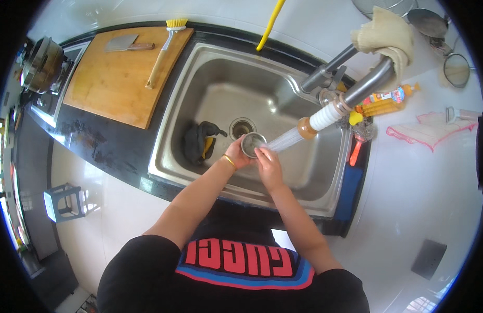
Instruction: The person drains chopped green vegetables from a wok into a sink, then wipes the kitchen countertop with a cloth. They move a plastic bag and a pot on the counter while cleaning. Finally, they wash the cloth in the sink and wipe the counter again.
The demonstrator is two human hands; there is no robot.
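Observation:
Over the sink (171, 112), my left hand (238, 153) is wrapped round the side of a small round metal cup (250, 147). My right hand (271, 169) is closed at the cup's right rim, with its fingertips partly hidden there. Water fans out from the white, ribbed faucet extension (325, 119) and runs onto the cup and my right fingers. Just behind the cup lies the round drain (242, 128). To the left of my left hand, a bunched dark cloth or glove with a yellow part (197, 143) rests in the basin.
On the left counter, a wooden cutting board (111, 86) carries a cleaver (127, 44) and a yellow-bristled brush (163, 55). A cloth (385, 39) drapes over the metal faucet (368, 83). Bottles and a scrubber (362, 129) crowd the sink's right edge. A stool (64, 203) stands at left.

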